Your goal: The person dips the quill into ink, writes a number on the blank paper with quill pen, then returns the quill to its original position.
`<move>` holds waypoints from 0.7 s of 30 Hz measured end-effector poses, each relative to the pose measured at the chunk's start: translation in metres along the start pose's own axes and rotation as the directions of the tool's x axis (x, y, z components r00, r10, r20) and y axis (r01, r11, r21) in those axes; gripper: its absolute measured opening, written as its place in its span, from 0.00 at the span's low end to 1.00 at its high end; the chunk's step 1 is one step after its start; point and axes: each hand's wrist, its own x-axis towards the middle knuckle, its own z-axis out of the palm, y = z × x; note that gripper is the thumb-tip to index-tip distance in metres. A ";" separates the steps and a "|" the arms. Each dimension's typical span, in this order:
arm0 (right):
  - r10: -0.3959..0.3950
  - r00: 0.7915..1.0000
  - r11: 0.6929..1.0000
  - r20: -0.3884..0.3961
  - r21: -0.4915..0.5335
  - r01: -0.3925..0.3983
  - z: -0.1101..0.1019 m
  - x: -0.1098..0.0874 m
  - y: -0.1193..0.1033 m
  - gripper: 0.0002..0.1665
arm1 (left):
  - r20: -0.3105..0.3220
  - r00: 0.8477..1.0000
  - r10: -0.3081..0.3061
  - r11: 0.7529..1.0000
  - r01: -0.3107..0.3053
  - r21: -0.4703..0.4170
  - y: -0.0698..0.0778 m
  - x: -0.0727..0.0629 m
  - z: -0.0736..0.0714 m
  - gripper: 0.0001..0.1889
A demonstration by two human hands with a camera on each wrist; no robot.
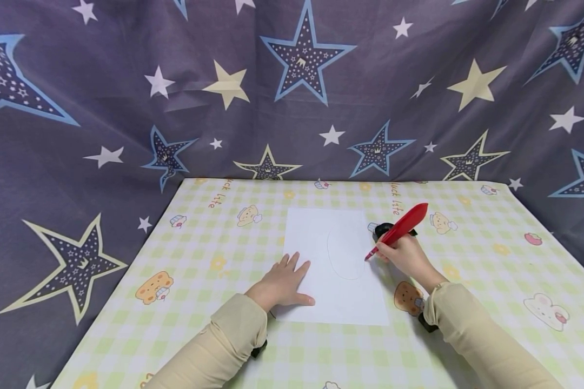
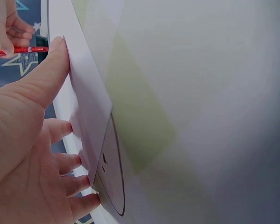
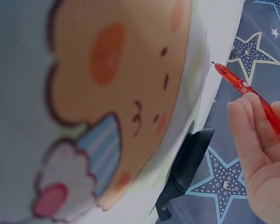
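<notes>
The pen (image 1: pixel 402 227) slants tip-down at the right side of the paper (image 1: pixel 342 306), its long axis rising rightward, pinched in the nearer right hand (image 1: pixel 411 259), while the left hand (image 1: pixel 283 281) lies spread across the paper's left edge.

Dark star-printed cloth (image 1: pixel 282 124) hangs, apparently loosely, behind a checked table (image 1: pixel 491 281).

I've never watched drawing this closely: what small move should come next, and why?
I'd probably glide the red pen toward the far edge of the paper: the faint curve is open at the far side, and the pen's tip is near its right end. The right grip holds the pen and the left grip lies spread on the paper.
</notes>
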 end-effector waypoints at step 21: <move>-0.016 1.000 0.999 -0.024 -0.038 0.015 0.001 0.009 -0.001 0.06 | 0.006 1.000 -0.004 1.000 0.004 -0.001 0.000 -0.002 -0.001 0.46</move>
